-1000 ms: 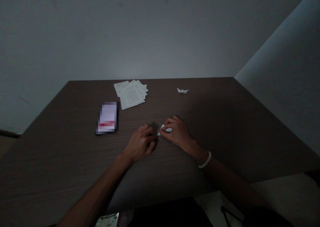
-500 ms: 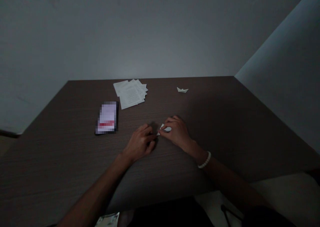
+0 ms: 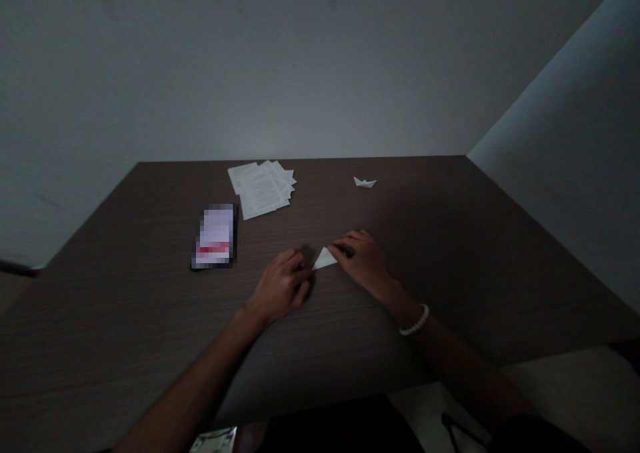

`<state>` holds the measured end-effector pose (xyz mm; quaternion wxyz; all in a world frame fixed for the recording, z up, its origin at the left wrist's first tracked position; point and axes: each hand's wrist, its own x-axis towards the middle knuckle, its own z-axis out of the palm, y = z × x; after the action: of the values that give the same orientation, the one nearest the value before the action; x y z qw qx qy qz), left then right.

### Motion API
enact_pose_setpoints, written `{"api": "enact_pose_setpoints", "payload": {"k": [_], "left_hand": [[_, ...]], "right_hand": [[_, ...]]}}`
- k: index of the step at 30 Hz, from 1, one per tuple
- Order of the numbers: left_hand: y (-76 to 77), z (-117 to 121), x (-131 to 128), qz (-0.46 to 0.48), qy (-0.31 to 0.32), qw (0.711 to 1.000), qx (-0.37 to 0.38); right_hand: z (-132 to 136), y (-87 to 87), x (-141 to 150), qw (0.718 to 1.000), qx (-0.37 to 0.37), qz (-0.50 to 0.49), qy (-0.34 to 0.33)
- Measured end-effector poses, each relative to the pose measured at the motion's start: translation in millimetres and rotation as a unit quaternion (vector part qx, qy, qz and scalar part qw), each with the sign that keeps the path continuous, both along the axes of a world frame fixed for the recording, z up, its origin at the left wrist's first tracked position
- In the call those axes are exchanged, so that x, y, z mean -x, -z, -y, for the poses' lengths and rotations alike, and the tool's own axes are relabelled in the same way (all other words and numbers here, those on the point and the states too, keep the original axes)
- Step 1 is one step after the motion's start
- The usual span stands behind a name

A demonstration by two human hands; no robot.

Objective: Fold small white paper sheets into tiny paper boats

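Note:
A small folded white paper triangle (image 3: 325, 259) lies on the dark wood-grain table (image 3: 125, 326). My right hand (image 3: 361, 263) presses its fingertips on the triangle's right end, and a white beaded bracelet (image 3: 415, 321) circles that wrist. My left hand (image 3: 280, 286) rests curled just left of the paper, its fingertips at or very near the pointed tip. Whether those fingers grip the tip is hidden.
A phone (image 3: 215, 236) with a pixelated screen lies left of my hands. Behind it is a stack of printed paper sheets (image 3: 263, 190). A small white paper boat (image 3: 365, 182) sits towards the far edge. Walls bound the far and right sides.
The folded paper now shows more as a flat triangle. My right hand has shifted a little right along it, and the bracelet has moved with the wrist. My left hand has barely moved.

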<state>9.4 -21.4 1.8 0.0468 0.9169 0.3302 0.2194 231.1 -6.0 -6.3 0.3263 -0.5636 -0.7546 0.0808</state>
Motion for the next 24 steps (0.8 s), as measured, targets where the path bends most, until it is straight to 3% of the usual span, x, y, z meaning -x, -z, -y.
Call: {"api": "enact_pose_setpoints", "payload": {"k": [8,15,24], "left_hand": [[1.3,0,0,-0.010,-0.019,1.000,0.003],[4.3,-3,2,0.050,-0.038,0.998,0.005],[7.6,-12,-1,0.100,-0.075,0.990,0.068]], "right_hand": [[-2,-9.5,-34,0.998,0.038,0.045,-0.037],[-3,-2.8,-29,0.995,0.050,0.043,-0.074],[-5,3.3,-25,0.993,0.043,0.022,-0.104]]}}
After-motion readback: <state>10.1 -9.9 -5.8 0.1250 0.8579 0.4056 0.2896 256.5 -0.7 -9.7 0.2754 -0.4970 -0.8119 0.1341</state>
